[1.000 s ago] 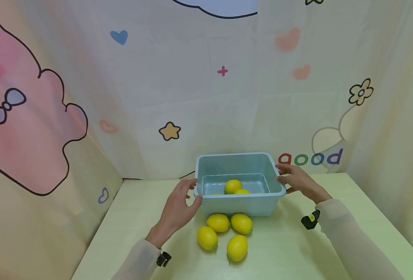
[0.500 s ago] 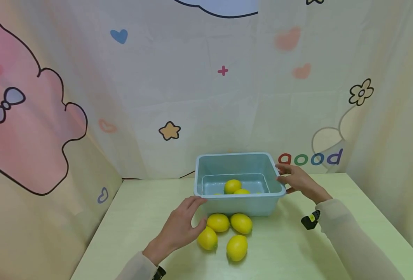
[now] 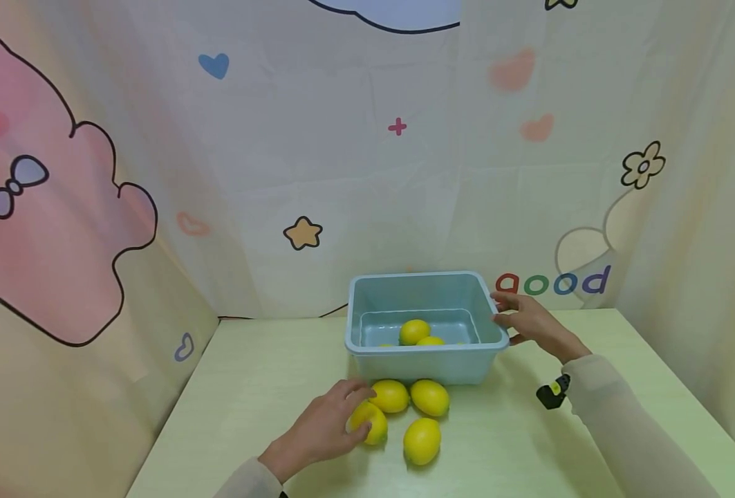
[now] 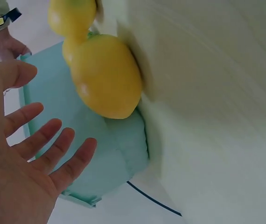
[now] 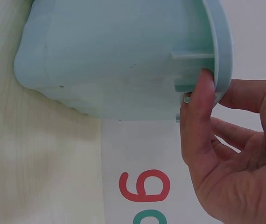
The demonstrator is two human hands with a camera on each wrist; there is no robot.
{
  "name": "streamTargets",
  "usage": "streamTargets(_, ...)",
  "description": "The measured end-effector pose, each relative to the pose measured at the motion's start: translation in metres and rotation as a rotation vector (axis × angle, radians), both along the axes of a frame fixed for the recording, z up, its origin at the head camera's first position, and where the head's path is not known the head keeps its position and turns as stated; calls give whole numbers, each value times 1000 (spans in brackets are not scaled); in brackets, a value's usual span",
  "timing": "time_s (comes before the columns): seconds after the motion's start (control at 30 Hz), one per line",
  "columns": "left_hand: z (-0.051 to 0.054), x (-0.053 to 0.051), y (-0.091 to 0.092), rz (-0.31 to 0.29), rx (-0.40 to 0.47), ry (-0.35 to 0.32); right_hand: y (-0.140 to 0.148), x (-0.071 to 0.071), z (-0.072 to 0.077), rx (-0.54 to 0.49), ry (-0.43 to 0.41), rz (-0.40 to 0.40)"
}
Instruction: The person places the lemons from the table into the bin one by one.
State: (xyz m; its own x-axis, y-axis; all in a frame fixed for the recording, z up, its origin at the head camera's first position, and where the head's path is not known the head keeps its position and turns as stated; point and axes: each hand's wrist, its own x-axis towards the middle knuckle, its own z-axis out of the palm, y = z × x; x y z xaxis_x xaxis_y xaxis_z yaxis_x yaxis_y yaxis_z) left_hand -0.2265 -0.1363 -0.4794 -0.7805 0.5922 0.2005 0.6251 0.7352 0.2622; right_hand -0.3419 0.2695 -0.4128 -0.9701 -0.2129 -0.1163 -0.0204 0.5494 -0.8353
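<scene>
A light-blue plastic bin (image 3: 426,363) stands at the back of the table with a few lemons (image 3: 414,332) inside, partly hidden by its front wall. My right hand (image 3: 532,324) pinches the bin's right rim; in the right wrist view a finger lies under the rim (image 5: 223,51). Several lemons lie on the table before the bin. Over the leftmost lemon (image 3: 373,423) hovers my left hand (image 3: 320,425), fingers spread and slightly bent. In the left wrist view that hand (image 4: 35,154) holds nothing, and a gap separates it from the near lemon (image 4: 107,77).
Two lemons, one left (image 3: 390,396) and one right (image 3: 430,398), lie close to the bin's front wall. Another lemon (image 3: 422,440) sits nearer the front. A printed curtain (image 3: 404,194) hangs directly behind the pale table (image 3: 498,449).
My left hand has left the bin's left rim and come down and toward me to the leftmost lemon. The right hand, bin and lemons have stayed in place.
</scene>
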Motion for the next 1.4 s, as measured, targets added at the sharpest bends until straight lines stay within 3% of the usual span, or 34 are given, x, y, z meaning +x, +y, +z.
streamTargets(0.47,-16,-6,7,-8,-61,-71,0,0,1,-3,-2,-4)
streamTargets(1.0,-33,-12,10,-48,-101,-95,1,0,-3,-14,-2,-5)
streamTargets(1.4,-36,-6,19,-27,-217,-220,2,0,-2,-17,-1,-5)
